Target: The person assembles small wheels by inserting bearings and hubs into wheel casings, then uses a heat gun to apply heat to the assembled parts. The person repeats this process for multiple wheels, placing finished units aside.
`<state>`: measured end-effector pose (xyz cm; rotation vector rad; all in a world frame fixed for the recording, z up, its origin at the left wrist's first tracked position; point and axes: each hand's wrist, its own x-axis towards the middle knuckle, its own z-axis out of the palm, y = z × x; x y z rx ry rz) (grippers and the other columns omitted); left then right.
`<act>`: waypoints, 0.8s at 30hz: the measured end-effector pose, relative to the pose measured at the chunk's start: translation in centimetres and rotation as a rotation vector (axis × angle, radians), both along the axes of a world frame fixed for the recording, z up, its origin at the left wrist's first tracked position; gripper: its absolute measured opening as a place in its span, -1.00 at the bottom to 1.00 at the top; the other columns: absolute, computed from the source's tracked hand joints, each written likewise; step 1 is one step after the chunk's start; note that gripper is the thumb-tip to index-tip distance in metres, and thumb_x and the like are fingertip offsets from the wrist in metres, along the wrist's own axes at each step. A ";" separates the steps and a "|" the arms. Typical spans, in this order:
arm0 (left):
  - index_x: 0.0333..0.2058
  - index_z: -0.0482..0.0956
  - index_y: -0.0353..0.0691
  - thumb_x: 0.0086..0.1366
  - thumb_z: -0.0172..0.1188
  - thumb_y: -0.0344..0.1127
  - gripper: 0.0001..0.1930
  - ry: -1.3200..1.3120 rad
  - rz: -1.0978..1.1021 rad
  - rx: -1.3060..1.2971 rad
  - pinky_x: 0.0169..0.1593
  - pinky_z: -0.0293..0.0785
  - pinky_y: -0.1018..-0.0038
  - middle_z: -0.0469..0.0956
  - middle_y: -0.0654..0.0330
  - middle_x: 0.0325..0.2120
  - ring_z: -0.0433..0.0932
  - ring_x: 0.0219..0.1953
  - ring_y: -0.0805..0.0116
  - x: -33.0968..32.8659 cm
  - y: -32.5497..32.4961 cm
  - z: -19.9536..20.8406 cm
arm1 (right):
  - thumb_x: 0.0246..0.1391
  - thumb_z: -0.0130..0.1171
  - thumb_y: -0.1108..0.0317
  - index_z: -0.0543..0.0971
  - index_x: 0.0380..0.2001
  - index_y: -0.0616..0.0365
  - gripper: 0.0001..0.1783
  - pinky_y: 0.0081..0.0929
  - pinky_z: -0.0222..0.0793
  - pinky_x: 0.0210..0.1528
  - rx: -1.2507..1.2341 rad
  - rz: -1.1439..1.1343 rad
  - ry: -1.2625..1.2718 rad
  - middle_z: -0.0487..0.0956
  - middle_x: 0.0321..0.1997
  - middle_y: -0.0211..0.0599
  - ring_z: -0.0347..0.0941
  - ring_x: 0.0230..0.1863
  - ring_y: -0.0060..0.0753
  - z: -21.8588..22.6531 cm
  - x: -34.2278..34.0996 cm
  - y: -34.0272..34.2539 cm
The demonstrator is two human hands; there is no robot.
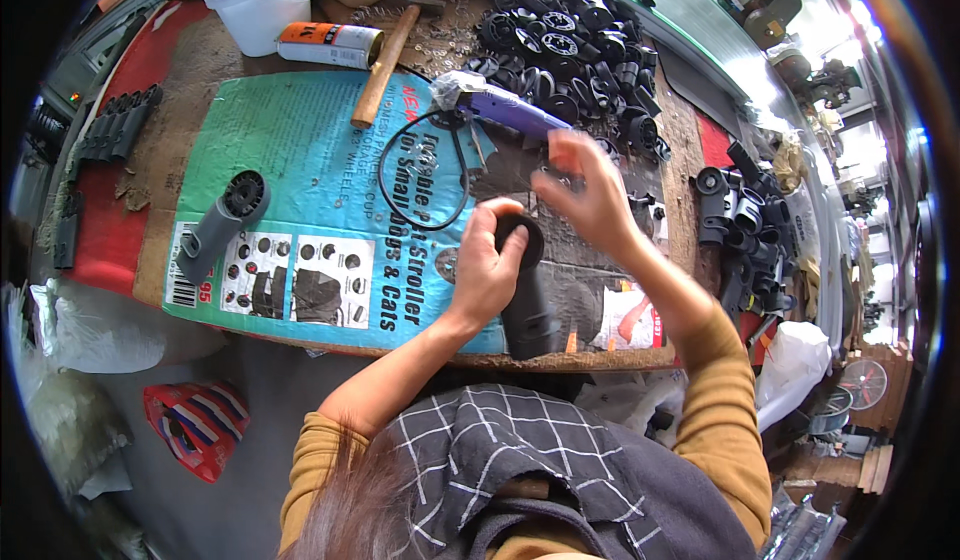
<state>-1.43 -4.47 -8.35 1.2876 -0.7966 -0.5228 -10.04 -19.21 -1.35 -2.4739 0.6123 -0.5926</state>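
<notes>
My left hand (490,270) is closed round the upper end of a dark grey plastic tube fitting (530,315), its thumb on the round black head. The fitting stands out over the near edge of the work surface. My right hand (590,185) is raised just right of that head, fingers curled and smeared by motion; whether it holds anything is unclear. Close beyond the right hand lies a purple-handled tool (515,110) with clear wrapping at its far end. A black cable (383,165) loops beside it. Another grey fitting (225,222) lies on the printed cardboard (300,145) to the left.
Black plastic parts (580,50) are heaped at the back, and grey fittings (745,215) at the right. A wooden-handled hammer (385,70), a spray can (330,45) and a white bucket (260,10) stand or lie at the back left. Several fittings (120,125) line the left edge.
</notes>
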 end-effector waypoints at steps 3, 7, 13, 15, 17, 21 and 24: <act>0.00 0.37 -0.30 0.33 0.13 -0.40 -0.70 -0.015 0.154 -0.093 0.11 0.34 0.40 0.40 0.12 -0.11 0.41 -0.03 0.33 0.2 -1.4 1.1 | -0.22 0.53 0.13 0.11 0.32 0.08 0.09 -0.24 0.43 0.01 0.365 0.011 0.086 0.51 -0.13 -0.08 0.49 -0.03 -0.20 -0.3 -5.0 6.7; 0.02 0.42 -0.26 0.27 0.26 -0.22 -0.59 -0.471 0.052 -0.176 0.15 0.31 0.36 0.40 0.09 -0.08 0.39 0.04 0.26 2.9 -1.1 4.1 | -0.26 0.43 0.32 0.03 0.31 0.04 0.07 -0.23 0.49 -0.10 0.365 -0.214 -0.067 0.54 -0.16 -0.05 0.58 -0.22 -0.15 -1.3 -10.5 5.7; 0.33 0.08 -0.21 -0.11 0.38 -0.24 0.00 -1.052 0.310 1.072 0.41 -0.05 0.17 0.19 -0.09 0.28 0.06 0.35 -0.07 24.5 10.3 2.6 | -0.20 0.31 0.15 0.12 0.27 0.19 -0.04 -0.21 0.38 0.09 0.055 -0.999 0.200 0.52 0.03 0.15 0.51 0.02 0.05 -3.2 -26.1 -2.6; 0.36 0.01 -0.24 -0.14 0.28 -0.32 0.02 -1.017 0.222 1.294 0.37 0.07 0.13 0.20 -0.15 0.27 0.09 0.34 -0.13 28.6 13.6 0.7 | -0.19 0.29 0.12 0.17 0.26 0.23 -0.06 -0.21 0.31 0.18 0.218 -1.007 0.172 0.50 0.05 0.21 0.45 0.11 0.09 -5.3 -29.1 -4.0; 0.31 0.17 -0.21 -0.11 0.28 -0.31 -0.08 -0.862 0.123 1.248 0.23 0.32 0.18 0.40 -0.13 0.13 0.33 0.22 -0.09 29.9 15.0 1.2 | -0.12 0.32 0.06 0.27 0.24 0.18 -0.13 -0.12 0.26 0.18 -0.123 -1.025 0.238 0.49 0.04 0.06 0.39 0.13 0.05 -6.1 -29.9 -4.6; 0.25 0.26 -0.12 -0.13 0.45 -0.12 -0.08 -0.865 0.143 0.927 0.19 0.36 0.20 0.33 -0.07 0.06 0.37 0.13 -0.04 22.1 12.2 5.9 | -0.01 0.32 0.14 0.52 -0.08 0.13 -0.54 -0.13 0.27 -0.02 -0.736 -0.822 0.113 0.53 -0.08 -0.20 0.38 0.01 -0.09 -5.1 -23.3 -3.5; 0.15 0.35 -0.19 -0.12 0.45 0.00 -0.16 -0.791 -0.134 0.748 0.21 0.32 0.22 0.23 -0.03 0.03 0.37 0.05 0.00 11.5 6.5 7.6 | 0.00 0.30 0.08 0.62 -0.50 0.10 -0.71 -0.26 0.30 -0.11 -0.130 -0.437 -0.027 0.57 -0.42 -0.25 0.45 -0.27 -0.13 -5.2 -13.0 -2.2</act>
